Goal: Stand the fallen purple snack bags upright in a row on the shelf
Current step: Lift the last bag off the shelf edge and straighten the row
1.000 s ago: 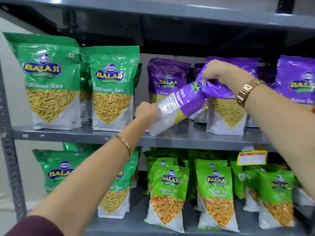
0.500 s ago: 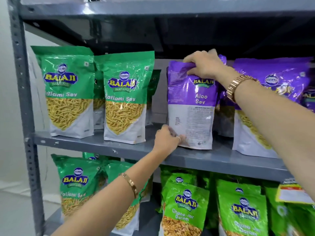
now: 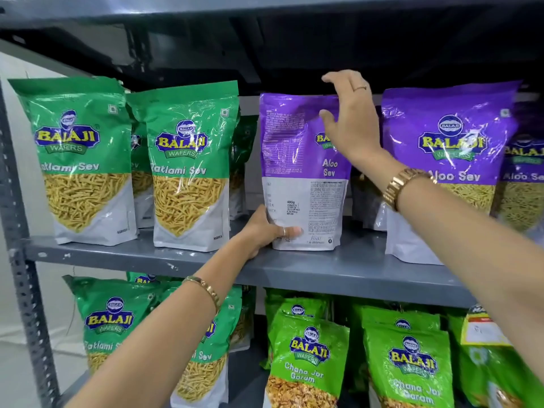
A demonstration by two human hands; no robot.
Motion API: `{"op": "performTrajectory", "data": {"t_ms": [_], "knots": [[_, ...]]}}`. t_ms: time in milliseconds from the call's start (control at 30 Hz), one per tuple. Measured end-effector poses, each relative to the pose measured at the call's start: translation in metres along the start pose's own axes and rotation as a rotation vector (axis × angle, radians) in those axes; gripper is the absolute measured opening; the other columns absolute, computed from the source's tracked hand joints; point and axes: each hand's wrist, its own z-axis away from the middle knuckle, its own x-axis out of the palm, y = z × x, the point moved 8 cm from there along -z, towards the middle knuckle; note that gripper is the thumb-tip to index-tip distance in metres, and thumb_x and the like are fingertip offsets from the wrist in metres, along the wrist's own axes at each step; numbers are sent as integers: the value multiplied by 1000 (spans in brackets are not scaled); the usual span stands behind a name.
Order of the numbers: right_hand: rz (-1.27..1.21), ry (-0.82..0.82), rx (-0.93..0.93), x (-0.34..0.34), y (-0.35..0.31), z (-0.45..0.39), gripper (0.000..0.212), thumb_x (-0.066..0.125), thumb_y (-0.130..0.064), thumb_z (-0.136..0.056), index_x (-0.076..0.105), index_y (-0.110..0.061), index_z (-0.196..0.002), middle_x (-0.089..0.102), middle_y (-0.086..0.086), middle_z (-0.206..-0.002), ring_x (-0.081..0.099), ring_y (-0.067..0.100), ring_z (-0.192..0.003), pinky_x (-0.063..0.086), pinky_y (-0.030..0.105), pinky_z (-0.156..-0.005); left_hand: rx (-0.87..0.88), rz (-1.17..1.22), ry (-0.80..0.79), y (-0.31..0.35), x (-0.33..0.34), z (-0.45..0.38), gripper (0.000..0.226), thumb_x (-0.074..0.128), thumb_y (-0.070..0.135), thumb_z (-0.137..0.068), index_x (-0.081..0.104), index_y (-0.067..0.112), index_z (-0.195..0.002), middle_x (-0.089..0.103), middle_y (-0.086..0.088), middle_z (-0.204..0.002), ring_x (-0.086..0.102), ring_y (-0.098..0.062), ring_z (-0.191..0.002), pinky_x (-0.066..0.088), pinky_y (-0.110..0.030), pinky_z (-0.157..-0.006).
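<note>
A purple Aloo Sev bag (image 3: 297, 160) stands upright on the grey middle shelf (image 3: 338, 272), its printed back side facing me. My left hand (image 3: 265, 231) grips its lower left corner, thumb across the white bottom panel. My right hand (image 3: 350, 119) hovers in front of the bag's top right corner with fingers spread, holding nothing. Another purple Aloo Sev bag (image 3: 450, 160) stands upright to the right, front facing out, and a third purple bag (image 3: 524, 172) shows at the right edge. More purple bags stand behind, mostly hidden by my right arm.
Green Ratlami Sev bags (image 3: 188, 172) stand in rows on the left of the same shelf. The lower shelf holds green Ratlami Sev and Chana Jor Garam bags (image 3: 306, 357). A perforated grey upright (image 3: 17, 231) frames the left. A yellow price tag (image 3: 482, 328) hangs at the right.
The purple bag went from tilted in both hands to standing on the shelf. My right hand has let go of its top and opened. My left hand stays on the bottom corner.
</note>
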Motion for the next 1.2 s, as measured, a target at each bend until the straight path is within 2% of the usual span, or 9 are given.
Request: {"op": "performTrajectory", "data": {"t_ms": [100,200,300,433,567,667,933,1033,1200], "knots": [[-24,114,60,-7,-1,29,32,56,-5,-76,55,-4,-108,56,12,-115,50,26,-107,32,16,-80,11,-10,-7,1,0,-5,77,85,6,-57,46,6,-124,62,-10,-123,58,-22,-112,47,-38,-99],[-82,57,259,6,13,61,18,56,-7,-76,54,-8,-94,57,7,-97,54,26,-90,39,29,-70,15,-2,22,-2,1,-9,70,85,6,-57,46,8,-116,61,-8,-122,58,-21,-109,48,-35,-96],[-73,-118,487,33,34,100,25,61,-16,-75,51,-9,-97,53,8,-104,54,29,-95,36,30,-71,18,-7,45,-5,2,-11,66,85,10,-58,43,18,-109,60,-2,-113,57,-13,-96,47,-24,-81],[-124,-220,637,56,51,139,37,62,-28,-78,45,-8,-104,49,12,-110,51,29,-96,40,34,-79,23,-102,75,-9,1,-15,76,85,15,-58,41,15,-120,58,0,-112,55,-17,-103,45,-31,-95],[-204,-237,672,65,62,157,36,60,-34,-82,43,-11,-103,51,10,-101,47,21,-85,34,28,-72,38,-191,96,-10,-1,-16,60,82,14,-59,42,19,-103,57,8,-94,55,-6,-84,42,-18,-68],[-296,-225,754,71,71,163,35,55,-44,-83,41,-17,-101,49,4,-101,51,23,-89,36,29,-75,49,-130,120,-8,-6,-18,43,69,6,-66,43,18,-97,58,5,-91,52,-2,-76,38,-18,-57],[-440,-184,845,79,77,162,41,52,-55,-82,44,-21,-104,55,0,-105,54,16,-89,35,28,-73,161,-52,92,5,-6,-12,30,60,4,-71,51,19,-96,60,5,-91,57,-14,-88,45,-25,-69],[-525,-214,886,84,79,165,45,52,-56,-80,46,-23,-109,57,-4,-105,55,15,-92,36,29,-71,179,-11,78,7,-4,-11,32,63,1,-70,54,23,-92,58,-2,-86,61,-27,-85,53,-45,-75],[-797,-219,1022,93,85,169,48,52,-50,-82,51,-17,-118,57,2,-121,52,18,-108,39,34,-90,260,-59,105,16,-5,-6,33,56,-1,-71,56,19,-96,51,1,-78,52,-17,-76,48,-31,-69]]}}
